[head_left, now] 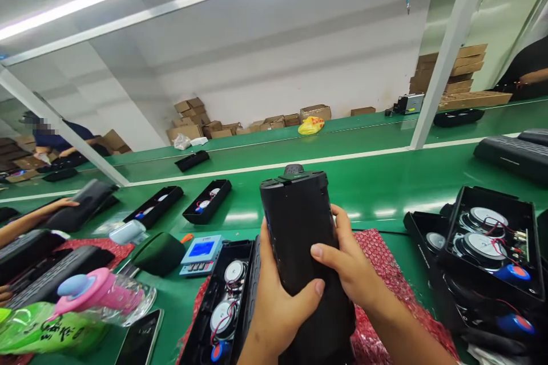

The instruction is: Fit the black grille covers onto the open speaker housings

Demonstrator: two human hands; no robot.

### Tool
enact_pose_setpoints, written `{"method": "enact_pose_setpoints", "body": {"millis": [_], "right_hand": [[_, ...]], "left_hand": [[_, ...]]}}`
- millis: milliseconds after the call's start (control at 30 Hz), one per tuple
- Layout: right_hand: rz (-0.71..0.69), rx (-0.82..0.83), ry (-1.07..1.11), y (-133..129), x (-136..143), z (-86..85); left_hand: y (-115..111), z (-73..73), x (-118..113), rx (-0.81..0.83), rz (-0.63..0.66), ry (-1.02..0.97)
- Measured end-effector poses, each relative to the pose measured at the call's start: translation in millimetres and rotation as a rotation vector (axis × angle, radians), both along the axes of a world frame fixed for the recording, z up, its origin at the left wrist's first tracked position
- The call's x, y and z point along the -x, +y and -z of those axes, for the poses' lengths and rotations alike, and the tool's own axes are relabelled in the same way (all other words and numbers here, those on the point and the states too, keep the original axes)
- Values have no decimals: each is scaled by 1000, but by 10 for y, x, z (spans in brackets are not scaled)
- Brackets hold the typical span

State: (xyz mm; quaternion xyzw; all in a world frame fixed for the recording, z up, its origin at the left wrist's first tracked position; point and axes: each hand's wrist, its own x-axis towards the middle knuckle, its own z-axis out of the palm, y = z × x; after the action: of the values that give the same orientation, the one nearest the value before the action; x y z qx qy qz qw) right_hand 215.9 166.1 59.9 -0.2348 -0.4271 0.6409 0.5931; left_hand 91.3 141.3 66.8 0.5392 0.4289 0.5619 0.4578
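A black speaker housing (pixel 299 222) is held up at the centre, its long side upright and a round knob at the top end. My left hand (pixel 285 302) wraps its left side, thumb on the flat face. On the right side my right hand (pixel 346 256) grips it, thumb also pressed on the face. Just left of my hands lies an open black case (pixel 226 291) with two round speakers, red wires and a blue part. Red bubble wrap (pixel 385 268) is spread under and beside them.
Stacked open speaker cases (pixel 492 239) stand at the right. On the left are a blue meter (pixel 202 250), a phone (pixel 139 339), a pink bottle (pixel 103 296) and a green packet (pixel 47 331). A co-worker's hand (pixel 64 203) touches a speaker at far left. A post (pixel 449 51) rises at right.
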Motion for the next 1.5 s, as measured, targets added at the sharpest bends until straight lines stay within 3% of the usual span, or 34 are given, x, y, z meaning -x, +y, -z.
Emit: {"method": "enact_pose_setpoints", "body": {"millis": [233,500,1100,1267,1500], "right_hand": [[8,-31,-43,-41,18,-1],[-243,-71,-155,-112,-169,-128],[-81,-9,-147,-225,-12,-133],[-225,72,-157,-195,-31,-133],[-239,179,7,-166,52,-135]], "left_hand": [[-13,-28,57,46,-1,-54],[-97,-62,78,90,133,-263],[-65,-76,98,117,137,-331],[29,-70,115,160,189,-424],[44,-40,138,184,116,-378]]}}
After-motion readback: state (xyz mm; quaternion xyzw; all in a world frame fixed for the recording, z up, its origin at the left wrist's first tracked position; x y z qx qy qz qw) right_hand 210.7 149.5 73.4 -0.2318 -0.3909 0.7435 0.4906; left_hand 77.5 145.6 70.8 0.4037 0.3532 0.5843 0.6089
